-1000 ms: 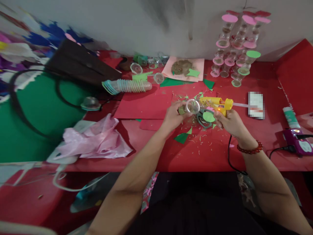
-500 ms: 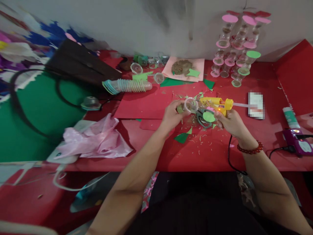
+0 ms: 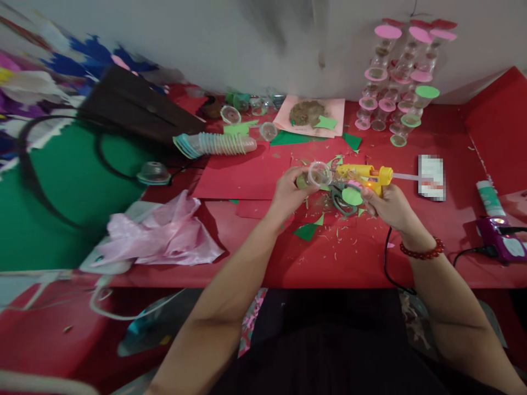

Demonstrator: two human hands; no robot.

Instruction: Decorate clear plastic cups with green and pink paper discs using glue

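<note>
My left hand (image 3: pixel 289 192) is closed around a clear plastic cup (image 3: pixel 320 174), tilted so its round rim faces up and right. In my right hand (image 3: pixel 387 204) is a yellow hot glue gun (image 3: pixel 362 173) with a small orange light lit; a long glue stick (image 3: pixel 405 176) juts from its back. The gun's nozzle points left, close beside the cup's rim; whether they touch I cannot tell. Below the gun lie grey-handled scissors (image 3: pixel 342 201) and a light green paper disc (image 3: pixel 352 196). Paper scraps are scattered over the red table (image 3: pixel 304 274).
A stack of nested clear cups (image 3: pixel 218 144) lies at back left. Joined cup columns with paper discs (image 3: pixel 387 77) stand at back right. A pink paper sheet (image 3: pixel 284 118) bears brown grains. Pink cloth (image 3: pixel 164 236), a phone (image 3: pixel 431 176) and a purple power box (image 3: pixel 500 236) lie around.
My left hand has shifted the cup very slightly left, a little away from the glue gun's nozzle. My right hand and the gun stay in place.
</note>
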